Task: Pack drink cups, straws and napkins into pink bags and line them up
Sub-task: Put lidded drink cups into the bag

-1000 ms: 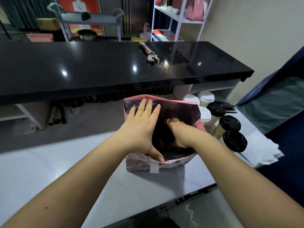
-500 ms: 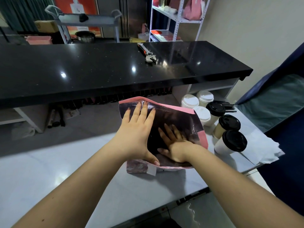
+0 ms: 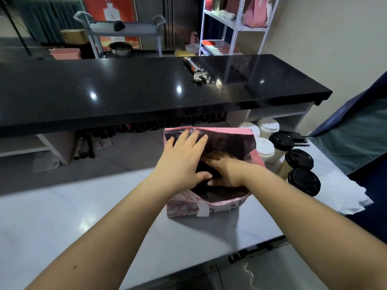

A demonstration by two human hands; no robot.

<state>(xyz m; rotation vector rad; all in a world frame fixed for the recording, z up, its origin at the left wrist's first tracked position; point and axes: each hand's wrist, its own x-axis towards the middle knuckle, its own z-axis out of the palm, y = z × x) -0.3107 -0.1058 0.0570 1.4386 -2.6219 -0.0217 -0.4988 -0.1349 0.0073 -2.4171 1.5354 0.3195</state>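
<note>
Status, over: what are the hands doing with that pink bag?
Left hand flat on far wall of pink bag, holding it open. Right hand down in the mouth, grip unclear. Lidded cups at right, nothing blocking.

The tall paper bag [image 3: 188, 208] in front of me is pink outside, with a paler pink-and-white print low on its front, and glossy purplish-black inside. Beside it stand white-lidded paper cups [image 3: 265, 146] and black-lidded cream paper cups [image 3: 303, 182]. The polished stone counter [image 3: 125, 86] is black, finely speckled.
</note>
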